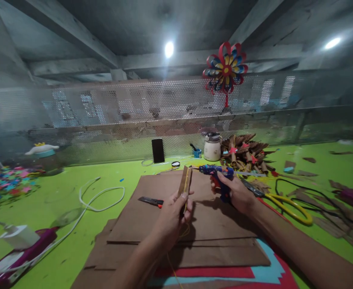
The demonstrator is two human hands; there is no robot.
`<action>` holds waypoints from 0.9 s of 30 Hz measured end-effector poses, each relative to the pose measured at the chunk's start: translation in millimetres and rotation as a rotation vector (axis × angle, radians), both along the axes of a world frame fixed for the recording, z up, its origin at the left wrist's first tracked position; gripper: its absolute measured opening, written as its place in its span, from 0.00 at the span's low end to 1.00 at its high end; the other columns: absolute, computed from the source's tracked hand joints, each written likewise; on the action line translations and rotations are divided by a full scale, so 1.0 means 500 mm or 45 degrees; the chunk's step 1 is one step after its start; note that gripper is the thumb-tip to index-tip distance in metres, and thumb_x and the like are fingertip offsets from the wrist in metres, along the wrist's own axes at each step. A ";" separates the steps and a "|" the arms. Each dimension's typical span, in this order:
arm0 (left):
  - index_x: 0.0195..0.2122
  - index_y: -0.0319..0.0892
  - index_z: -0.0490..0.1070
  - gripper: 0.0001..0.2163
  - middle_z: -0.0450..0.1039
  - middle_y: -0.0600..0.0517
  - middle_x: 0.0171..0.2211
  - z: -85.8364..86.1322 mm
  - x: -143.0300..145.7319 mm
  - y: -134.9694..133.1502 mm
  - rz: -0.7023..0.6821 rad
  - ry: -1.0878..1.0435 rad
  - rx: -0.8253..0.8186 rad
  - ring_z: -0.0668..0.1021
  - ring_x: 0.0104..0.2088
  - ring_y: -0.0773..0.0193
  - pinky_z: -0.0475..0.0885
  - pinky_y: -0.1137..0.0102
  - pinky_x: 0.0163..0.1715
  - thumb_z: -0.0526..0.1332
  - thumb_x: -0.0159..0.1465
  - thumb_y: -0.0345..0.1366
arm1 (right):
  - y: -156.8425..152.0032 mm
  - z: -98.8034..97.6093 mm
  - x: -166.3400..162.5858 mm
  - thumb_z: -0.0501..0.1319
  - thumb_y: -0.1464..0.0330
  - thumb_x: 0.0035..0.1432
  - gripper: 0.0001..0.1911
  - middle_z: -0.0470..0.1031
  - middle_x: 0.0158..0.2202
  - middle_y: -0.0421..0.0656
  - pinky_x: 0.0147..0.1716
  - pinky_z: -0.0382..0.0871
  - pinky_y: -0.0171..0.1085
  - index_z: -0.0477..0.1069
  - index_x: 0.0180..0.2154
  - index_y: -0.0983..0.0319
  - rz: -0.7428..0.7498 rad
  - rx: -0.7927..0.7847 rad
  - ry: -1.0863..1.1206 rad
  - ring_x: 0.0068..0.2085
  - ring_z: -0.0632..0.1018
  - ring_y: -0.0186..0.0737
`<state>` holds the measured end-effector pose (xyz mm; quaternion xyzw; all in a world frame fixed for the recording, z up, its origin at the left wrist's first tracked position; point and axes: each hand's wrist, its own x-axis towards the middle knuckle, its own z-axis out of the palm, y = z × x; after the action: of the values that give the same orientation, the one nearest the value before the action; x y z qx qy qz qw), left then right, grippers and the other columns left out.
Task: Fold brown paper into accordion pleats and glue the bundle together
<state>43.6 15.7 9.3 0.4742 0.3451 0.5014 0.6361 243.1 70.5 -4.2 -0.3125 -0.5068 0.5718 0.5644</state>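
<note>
My left hand [176, 210] is closed round the lower end of a narrow folded strip of brown cardboard [183, 182], held upright. A thin yellow string [186, 180] runs along the strip and trails below the hand. In my right hand [233, 190] is a blue glue gun [215, 170], gripped by its handle. Its nozzle points left, at the strip's top end; whether they touch I cannot tell. Under both hands lies a stack of brown cardboard sheets [152, 224]. A black utility knife [151, 201] rests on the top sheet, left of the strip.
Yellow-handled scissors [293, 208] and a black cord lie at right near cardboard scraps. Behind stand a phone [157, 150], a white bottle [212, 148] and a pile of rolled brown cardboard pieces [245, 152]. Left are a white cable [101, 204], a purple power strip [23, 251] and colourful paper stars [11, 182].
</note>
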 end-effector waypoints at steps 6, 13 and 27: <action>0.40 0.37 0.65 0.14 0.61 0.59 0.19 -0.001 0.000 0.003 0.027 0.015 -0.022 0.56 0.13 0.78 0.46 0.78 0.14 0.57 0.58 0.42 | -0.019 0.019 0.008 0.57 0.58 0.55 0.13 0.70 0.31 0.42 0.30 0.67 0.36 0.69 0.33 0.62 0.081 0.098 0.064 0.30 0.71 0.35; 0.39 0.36 0.64 0.14 0.61 0.59 0.19 0.010 0.001 -0.004 -0.002 -0.028 -0.043 0.56 0.14 0.79 0.45 0.78 0.14 0.57 0.58 0.43 | -0.023 0.007 0.004 0.57 0.60 0.55 0.13 0.70 0.28 0.43 0.30 0.67 0.38 0.69 0.33 0.65 0.285 0.106 -0.091 0.29 0.71 0.36; 0.41 0.35 0.63 0.13 0.60 0.59 0.19 0.012 0.003 -0.010 -0.108 -0.064 -0.016 0.56 0.13 0.79 0.44 0.77 0.15 0.56 0.60 0.41 | 0.018 -0.007 0.017 0.55 0.56 0.56 0.16 0.69 0.31 0.43 0.30 0.68 0.36 0.67 0.36 0.64 0.038 0.111 -0.095 0.30 0.72 0.36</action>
<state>45.3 10.5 15.4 0.4717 0.3118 0.4835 0.6682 251.5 79.5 -7.7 -0.3010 -0.5565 0.5457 0.5495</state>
